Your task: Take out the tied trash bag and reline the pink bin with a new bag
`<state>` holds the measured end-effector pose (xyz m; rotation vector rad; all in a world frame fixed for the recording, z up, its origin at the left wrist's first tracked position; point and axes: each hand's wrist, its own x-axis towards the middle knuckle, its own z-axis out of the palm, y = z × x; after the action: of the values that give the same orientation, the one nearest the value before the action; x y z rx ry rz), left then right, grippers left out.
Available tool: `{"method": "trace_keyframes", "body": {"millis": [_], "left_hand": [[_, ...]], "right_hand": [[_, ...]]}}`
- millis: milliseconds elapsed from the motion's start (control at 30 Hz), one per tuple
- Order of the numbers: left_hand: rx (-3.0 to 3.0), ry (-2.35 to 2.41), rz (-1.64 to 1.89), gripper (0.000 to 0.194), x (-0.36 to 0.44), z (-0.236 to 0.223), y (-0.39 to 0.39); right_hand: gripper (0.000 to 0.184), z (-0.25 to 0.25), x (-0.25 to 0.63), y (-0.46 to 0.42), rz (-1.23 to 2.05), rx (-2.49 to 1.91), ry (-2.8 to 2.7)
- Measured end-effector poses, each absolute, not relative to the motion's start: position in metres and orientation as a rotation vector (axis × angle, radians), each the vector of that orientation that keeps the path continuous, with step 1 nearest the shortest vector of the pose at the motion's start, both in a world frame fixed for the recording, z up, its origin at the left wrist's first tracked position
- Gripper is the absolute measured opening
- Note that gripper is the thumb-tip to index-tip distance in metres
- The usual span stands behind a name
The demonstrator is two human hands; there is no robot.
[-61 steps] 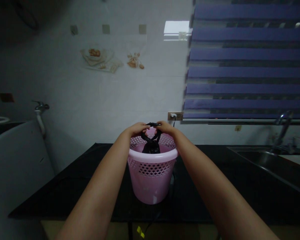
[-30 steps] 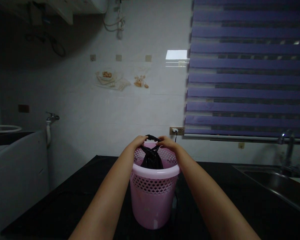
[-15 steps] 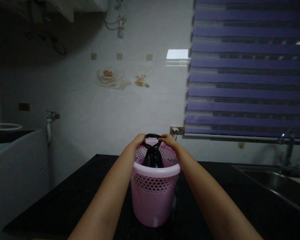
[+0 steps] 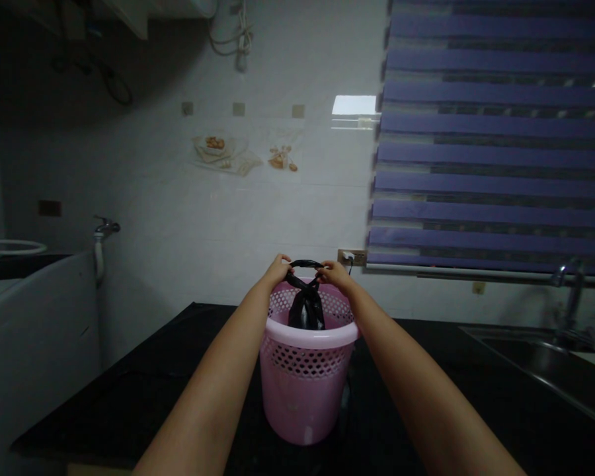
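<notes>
A pink plastic basket (image 4: 302,403) with a band of holes below its rim stands upright on the dark countertop (image 4: 178,377). Inside it is a black plastic bag (image 4: 306,309), its top gathered and drawn up above the rim. My left hand (image 4: 279,270) grips the left side of the bag's looped top, its fingers closed on the plastic. On the other side my right hand (image 4: 333,274) pinches the right end of the loop. The bag's lower part is hidden behind the basket's front wall.
A steel sink (image 4: 540,360) with a tap (image 4: 570,294) lies to the right. On the left are a white appliance (image 4: 39,344) and a wall tap (image 4: 106,228). A plug sits in the wall socket (image 4: 352,257) behind the basket. Purple striped blinds (image 4: 496,155) hang at right.
Both hands have risen slightly with the bag's loop. The left hand's fingers have shifted on the plastic, and the gathered bag looks narrower. The basket stays in place.
</notes>
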<state>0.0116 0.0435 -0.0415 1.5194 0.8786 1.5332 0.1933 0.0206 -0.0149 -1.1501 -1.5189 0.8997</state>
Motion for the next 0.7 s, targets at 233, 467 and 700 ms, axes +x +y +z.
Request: {"method": "trace_keyframes", "body": {"millis": [233,467,700], "left_hand": [[1.481,0.939,1.578,0.018,0.015,-0.027,0.042],[1.464,0.925,1.618,0.015,0.014,-0.022,0.036],[1.451,0.955,1.634,0.016,0.013,-0.014,0.039]], "right_hand": [[0.018,-0.012,0.193,0.026,0.853,-1.07,-1.456],[0.021,-0.006,0.187,0.027,0.805,-1.103,-1.483],[0.019,0.001,0.184,0.025,0.77,-1.125,-1.534]]}}
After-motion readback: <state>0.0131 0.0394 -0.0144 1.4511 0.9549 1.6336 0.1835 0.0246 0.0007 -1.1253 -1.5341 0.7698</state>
